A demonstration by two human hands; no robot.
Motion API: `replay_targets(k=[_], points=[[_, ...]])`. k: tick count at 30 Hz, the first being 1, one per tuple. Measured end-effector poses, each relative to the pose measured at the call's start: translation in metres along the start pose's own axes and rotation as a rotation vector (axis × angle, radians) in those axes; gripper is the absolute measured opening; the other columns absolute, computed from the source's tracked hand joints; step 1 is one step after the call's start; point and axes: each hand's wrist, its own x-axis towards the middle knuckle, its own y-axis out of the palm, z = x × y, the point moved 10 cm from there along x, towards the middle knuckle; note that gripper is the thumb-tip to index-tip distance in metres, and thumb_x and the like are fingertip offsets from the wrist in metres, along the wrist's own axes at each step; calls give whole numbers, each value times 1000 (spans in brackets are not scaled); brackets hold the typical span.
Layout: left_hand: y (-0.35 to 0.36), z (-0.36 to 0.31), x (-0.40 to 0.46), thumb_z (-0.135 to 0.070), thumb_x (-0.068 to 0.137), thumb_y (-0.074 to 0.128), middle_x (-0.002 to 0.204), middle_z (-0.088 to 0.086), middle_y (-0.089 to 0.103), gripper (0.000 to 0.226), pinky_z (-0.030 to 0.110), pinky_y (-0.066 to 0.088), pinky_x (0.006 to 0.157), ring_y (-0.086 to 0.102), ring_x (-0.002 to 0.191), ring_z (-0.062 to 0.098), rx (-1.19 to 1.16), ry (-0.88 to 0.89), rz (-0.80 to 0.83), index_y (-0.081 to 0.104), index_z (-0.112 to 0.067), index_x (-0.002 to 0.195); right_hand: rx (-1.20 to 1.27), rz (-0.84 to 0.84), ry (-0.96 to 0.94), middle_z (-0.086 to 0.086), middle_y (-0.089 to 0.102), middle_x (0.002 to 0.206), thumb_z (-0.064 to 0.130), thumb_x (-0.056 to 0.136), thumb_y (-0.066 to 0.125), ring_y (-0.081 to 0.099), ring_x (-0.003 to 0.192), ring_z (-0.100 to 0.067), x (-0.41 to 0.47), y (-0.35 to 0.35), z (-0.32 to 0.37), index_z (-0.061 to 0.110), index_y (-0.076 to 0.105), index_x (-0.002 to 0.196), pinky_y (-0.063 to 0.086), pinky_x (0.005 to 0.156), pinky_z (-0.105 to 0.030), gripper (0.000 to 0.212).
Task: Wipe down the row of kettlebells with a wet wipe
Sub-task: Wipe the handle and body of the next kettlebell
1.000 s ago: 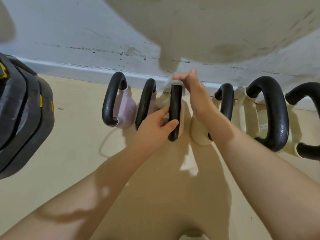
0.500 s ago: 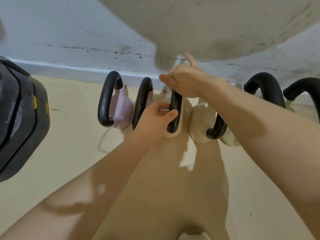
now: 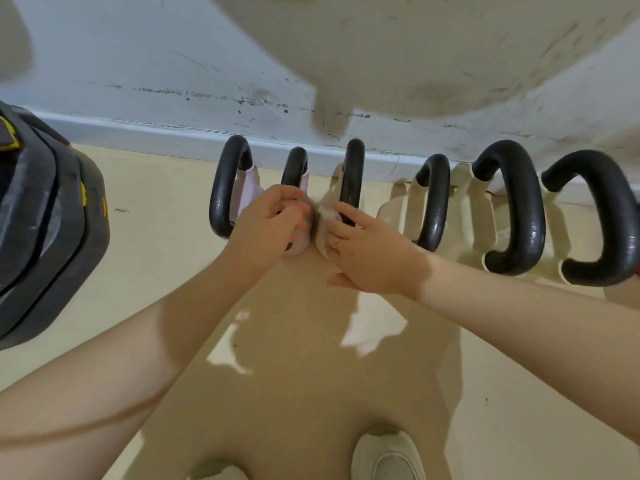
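While both hands sit low between two bells, we log the spatial cue first. Six kettlebells stand in a row on the floor (image 3: 166,258) along the wall (image 3: 138,57). The left hand (image 3: 268,223) rests on the second kettlebell (image 3: 296,174), the pink one, fingers curled over its body; whether it truly grips or just steadies, we cannot tell. The right hand (image 3: 367,254) is at the third kettlebell (image 3: 351,178), the cream one, fingers (image 3: 346,214) fairly straight and pressing the wet wipe (image 3: 325,213) against the bell's near left flank. The wipe is a pale crumpled wad, right in the gap between the two hands, touching the cream body.

Key relation: the third bell's handle runs away from us toward the wall, rising just beyond the right fingertips, so the wipe is on the body below it. The right hand is the nearer one to the unwiped bells, which lie further right: fourth kettlebell (image 3: 433,202), then two bigger ones.

Versus half a second ago: the right hand was up at the top of the third handle and has dropped to the body; the left hand has let go of that handle and shifted onto the pink bell.

Our guess: third bell is mid-wipe, three remain.
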Motion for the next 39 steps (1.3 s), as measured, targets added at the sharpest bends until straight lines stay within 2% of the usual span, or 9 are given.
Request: replay_targets(k=[4, 9, 13, 16, 20, 24, 27, 30, 39], points=[[3, -2, -12, 3, 90, 40, 85, 12, 45, 29, 10, 37, 46, 40, 65, 16, -70, -15, 21, 54, -17, 73, 68, 67, 87, 3, 73, 96, 38, 88, 15, 60, 112, -20, 3, -5, -20, 18, 73, 86, 18, 110, -43, 61], [2, 5, -18, 2, 90, 41, 83, 12, 52, 22, 13, 43, 51, 46, 68, 15, -81, -42, 9, 57, -13, 84, -153, -224, -56, 12, 75, 84, 33, 74, 66, 67, 99, -12, 0, -14, 14, 26, 75, 71, 39, 100, -29, 12], [2, 12, -15, -2, 90, 44, 88, 1, 64, 21, 19, 52, 69, 58, 75, 12, -38, -66, -5, 59, -10, 102, 77, -427, 168, 6, 74, 86, 10, 96, 26, 69, 93, -16, -9, -39, -17, 20, 73, 73, 38, 95, -28, 54], [7, 11, -11, -7, 92, 44, 92, 2, 64, 21, 18, 49, 68, 56, 78, 11, -10, -63, -5, 61, -11, 103, 519, -442, 390, -7, 64, 122, 16, 91, 47, 55, 121, -27, -11, -29, -45, 9, 68, 104, 40, 101, -32, 26], [23, 10, 1, -16, 95, 43, 99, 1, 63, 30, 23, 47, 85, 57, 90, 12, 181, -7, 34, 60, -17, 120, 1021, -471, 584, -18, 22, 153, 5, 93, 49, 15, 144, -29, -6, -12, -56, -3, 30, 141, 7, 115, -28, 52], [37, 11, 18, -16, 95, 43, 96, 4, 64, 38, 35, 48, 93, 60, 84, 15, 202, -25, 52, 49, -19, 132, 1325, -487, 761, -8, 0, 159, -1, 93, 40, 2, 146, -19, 8, 0, -73, 7, 12, 148, 15, 117, -27, 61], [43, 15, 29, -16, 95, 43, 96, 15, 65, 40, 36, 47, 81, 59, 71, 17, 154, -93, 48, 44, -17, 135, 1614, -508, 862, -6, 45, 116, 15, 96, 33, 49, 106, -15, 9, 16, -92, 25, 40, 113, 42, 86, -33, 21], [52, 17, 34, -21, 91, 52, 112, 18, 67, 41, 38, 47, 86, 63, 97, 35, 285, -85, 117, 49, -14, 131, 1800, -454, 967, 4, 37, 73, 28, 98, 30, 38, 65, -9, 8, 22, -111, 22, 36, 77, 33, 63, -26, 23], [51, 15, 31, -22, 88, 57, 107, 9, 69, 44, 37, 48, 95, 63, 100, 22, 365, -60, 126, 50, -22, 132, 2075, -782, 1221, -7, 70, 95, 18, 91, 54, 63, 88, -12, -24, 31, -117, 10, 70, 91, 51, 85, -21, 17]])
